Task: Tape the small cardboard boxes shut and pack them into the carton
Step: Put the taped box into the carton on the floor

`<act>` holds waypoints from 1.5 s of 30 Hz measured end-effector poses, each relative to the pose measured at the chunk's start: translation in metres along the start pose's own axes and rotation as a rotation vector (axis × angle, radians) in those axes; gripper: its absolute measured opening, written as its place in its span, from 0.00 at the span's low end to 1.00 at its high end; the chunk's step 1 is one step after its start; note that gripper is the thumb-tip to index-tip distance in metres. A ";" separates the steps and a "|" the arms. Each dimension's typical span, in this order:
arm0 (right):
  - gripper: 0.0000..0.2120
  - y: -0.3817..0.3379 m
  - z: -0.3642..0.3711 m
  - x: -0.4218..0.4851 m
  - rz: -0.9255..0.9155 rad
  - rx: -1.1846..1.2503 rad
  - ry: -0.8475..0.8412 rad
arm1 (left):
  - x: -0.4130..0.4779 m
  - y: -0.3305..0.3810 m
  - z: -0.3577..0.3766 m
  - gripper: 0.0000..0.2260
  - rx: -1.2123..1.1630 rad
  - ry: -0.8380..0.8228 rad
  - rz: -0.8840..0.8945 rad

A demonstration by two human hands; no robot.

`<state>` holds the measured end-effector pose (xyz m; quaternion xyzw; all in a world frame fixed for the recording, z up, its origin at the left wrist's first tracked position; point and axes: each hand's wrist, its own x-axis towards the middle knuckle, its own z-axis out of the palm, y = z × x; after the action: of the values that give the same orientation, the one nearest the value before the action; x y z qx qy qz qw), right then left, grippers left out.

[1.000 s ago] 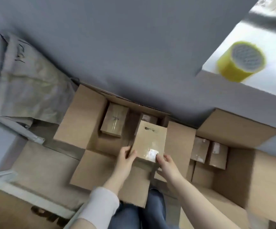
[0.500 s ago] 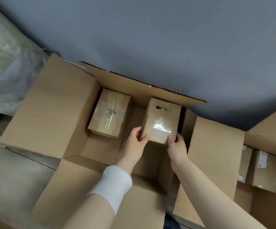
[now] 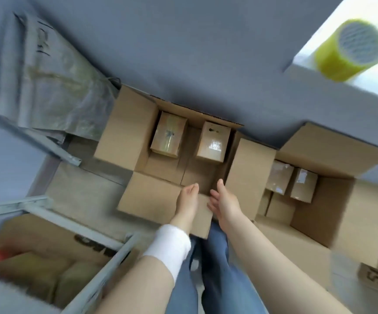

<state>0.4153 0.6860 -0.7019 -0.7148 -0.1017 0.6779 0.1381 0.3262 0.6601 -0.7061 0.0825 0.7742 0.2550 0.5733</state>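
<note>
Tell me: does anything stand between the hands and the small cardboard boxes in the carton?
Nothing visible does. The left hand and right hand hover empty over the brown cardboard carton; its two small taped boxes lie unobstructed.

Head camera, looking steeply down over carton (image 3: 126, 132), close

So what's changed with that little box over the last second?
The shiny-taped small box, held by both hands a second ago, now sits in the carton at its far wall, right of the other taped box. The left hand and right hand have let go and drawn back, open, over the near flap. The other taped box, the neighbouring carton and the yellow tape roll stayed put.
</note>
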 end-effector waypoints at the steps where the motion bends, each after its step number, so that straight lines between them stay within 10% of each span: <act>1: 0.28 0.002 -0.007 -0.035 -0.003 -0.006 -0.020 | -0.033 -0.002 -0.008 0.11 -0.050 -0.002 -0.068; 22: 0.10 0.151 -0.113 -0.419 -0.192 -0.161 -0.228 | -0.451 -0.133 -0.124 0.12 -0.852 0.142 -0.016; 38: 0.09 0.327 0.011 -0.759 -0.830 -0.453 -0.935 | -0.770 -0.238 -0.340 0.10 -0.834 0.700 0.974; 45: 0.09 0.323 0.107 -0.859 -0.828 -0.527 -1.182 | -0.845 -0.216 -0.473 0.10 -0.774 1.017 1.095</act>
<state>0.2431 0.1024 -0.0062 -0.1463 -0.5763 0.7937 0.1286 0.1997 -0.0224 0.0034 0.1189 0.6467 0.7508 -0.0622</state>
